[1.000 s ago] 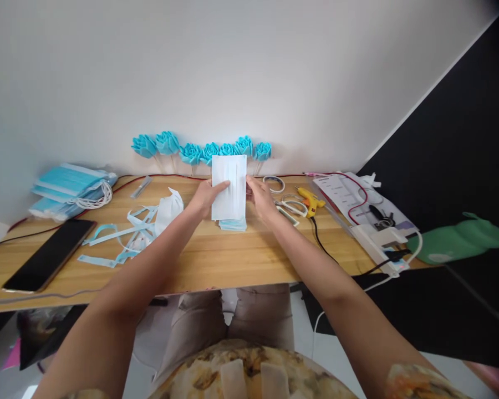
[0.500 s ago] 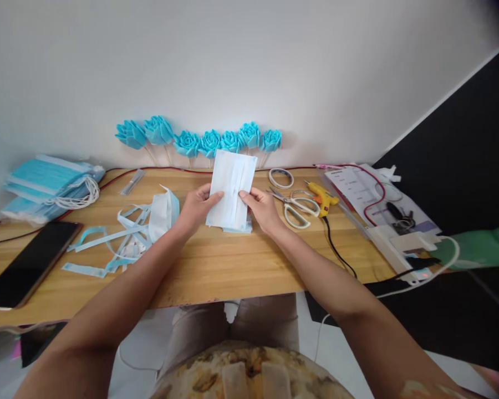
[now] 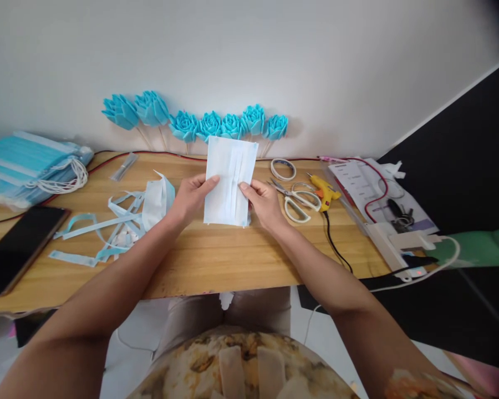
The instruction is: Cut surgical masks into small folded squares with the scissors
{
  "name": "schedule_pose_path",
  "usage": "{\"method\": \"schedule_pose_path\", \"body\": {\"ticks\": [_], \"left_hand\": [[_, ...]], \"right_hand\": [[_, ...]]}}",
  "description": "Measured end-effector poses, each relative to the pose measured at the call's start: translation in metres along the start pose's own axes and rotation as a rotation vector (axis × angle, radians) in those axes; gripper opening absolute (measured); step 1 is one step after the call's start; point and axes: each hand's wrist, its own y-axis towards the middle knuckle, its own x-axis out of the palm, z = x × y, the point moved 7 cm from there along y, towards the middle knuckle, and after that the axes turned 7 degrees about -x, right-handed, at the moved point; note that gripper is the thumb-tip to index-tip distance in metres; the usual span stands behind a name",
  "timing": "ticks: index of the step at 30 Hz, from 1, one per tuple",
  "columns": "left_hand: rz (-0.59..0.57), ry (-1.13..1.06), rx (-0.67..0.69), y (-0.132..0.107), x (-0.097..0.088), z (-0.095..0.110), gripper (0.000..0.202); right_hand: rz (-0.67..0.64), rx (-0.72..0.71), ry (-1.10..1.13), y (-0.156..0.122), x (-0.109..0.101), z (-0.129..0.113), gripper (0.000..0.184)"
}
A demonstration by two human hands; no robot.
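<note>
A pale, pleated face mask (image 3: pixel 227 194) with no ear loops showing is held up over the middle of the table. My left hand (image 3: pixel 191 197) pinches its left edge, thumb on the near face. On the opposite edge, my right hand (image 3: pixel 266 204) grips it the same way; the fingers behind the mask are hidden. Left of my left hand lie a cut mask piece (image 3: pixel 157 200) and a tangle of trimmed strips (image 3: pixel 120 221). White-handled scissors (image 3: pixel 301 205) and a roll of tape (image 3: pixel 283 169) rest right of my right hand.
Several blue flowers (image 3: pixel 183 126) on sticks lean along the wall. A stack of blue masks (image 3: pixel 29 166) and a phone (image 3: pixel 20 249) lie left. On the right are a yellow glue gun (image 3: pixel 325 193), papers (image 3: pixel 366 185), keys (image 3: pixel 401 216) and a power strip (image 3: pixel 393 255) with cables.
The mask is a little larger in view and more upright, its lower edge now covering most of the blue piece seen beneath it. Both hands keep their hold; the camera view has shifted slightly.
</note>
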Motion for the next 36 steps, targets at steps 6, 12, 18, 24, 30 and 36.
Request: {"method": "schedule_pose_path", "body": {"ticks": [6,12,18,24,30,36], "left_hand": [[0.019,0.009,-0.011,-0.002,0.002,-0.001,0.049],[-0.033,0.028,-0.028,-0.004,0.007,-0.001,0.05],[-0.027,-0.024,-0.06,-0.002,0.005,-0.001,0.054],[-0.038,0.066,-0.062,-0.004,0.006,0.002,0.058],[-0.089,0.097,-0.031,-0.006,0.012,0.002,0.056],[-0.138,0.167,-0.089,-0.005,0.014,-0.004,0.045]], "right_hand": [[-0.004,0.008,0.008,0.0,0.001,-0.003,0.046],[0.018,0.008,0.039,0.0,-0.002,-0.004,0.049],[0.07,0.022,0.017,0.002,-0.006,-0.005,0.049],[0.035,0.026,0.052,0.003,-0.003,-0.002,0.052],[0.043,0.027,0.038,0.0,-0.001,0.003,0.054],[0.046,0.031,0.013,-0.001,-0.002,0.007,0.052]]}}
